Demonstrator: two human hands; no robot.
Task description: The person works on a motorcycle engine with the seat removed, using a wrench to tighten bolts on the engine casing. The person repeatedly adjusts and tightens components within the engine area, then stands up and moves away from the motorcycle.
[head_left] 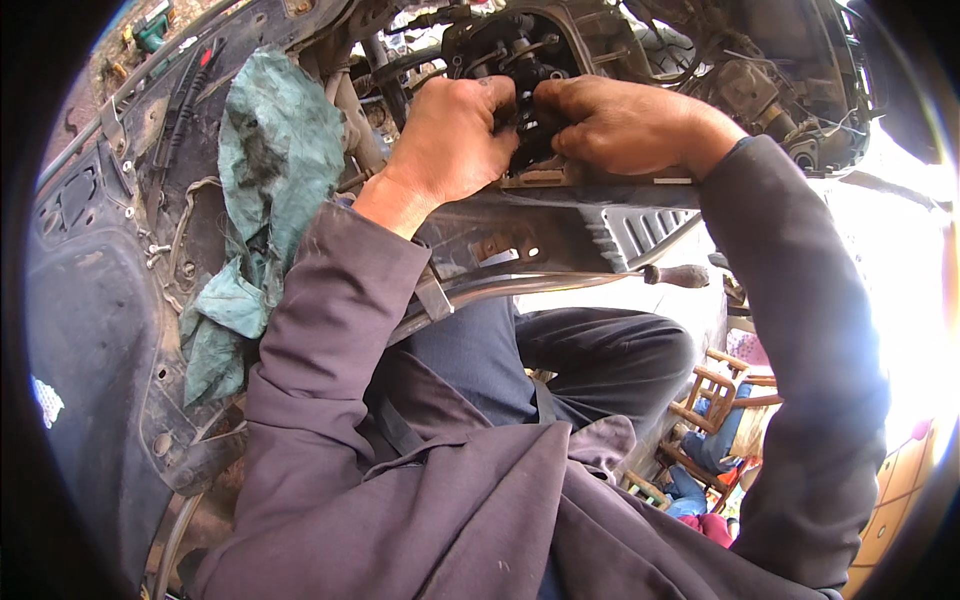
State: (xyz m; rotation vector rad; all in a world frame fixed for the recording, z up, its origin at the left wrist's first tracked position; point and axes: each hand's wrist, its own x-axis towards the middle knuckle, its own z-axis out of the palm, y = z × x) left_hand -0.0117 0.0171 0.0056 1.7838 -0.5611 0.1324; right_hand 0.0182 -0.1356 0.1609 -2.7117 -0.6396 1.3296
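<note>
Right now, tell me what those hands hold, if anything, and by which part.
The left hand and right hand are at the dark machine part between them; the contact is hidden, so whether either grips anything cannot be told.

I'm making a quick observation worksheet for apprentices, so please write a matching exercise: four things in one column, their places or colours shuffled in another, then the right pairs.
Things:
1. Rag
2. Left hand
3. Right hand
4. Tool handle

Places or colours:
A. at the right side of the black part
B. just above the bent knee in the picture
C. blue-green with dark stains
D. at the left side of the black part

Pairs: 1-C, 2-D, 3-A, 4-B
</note>
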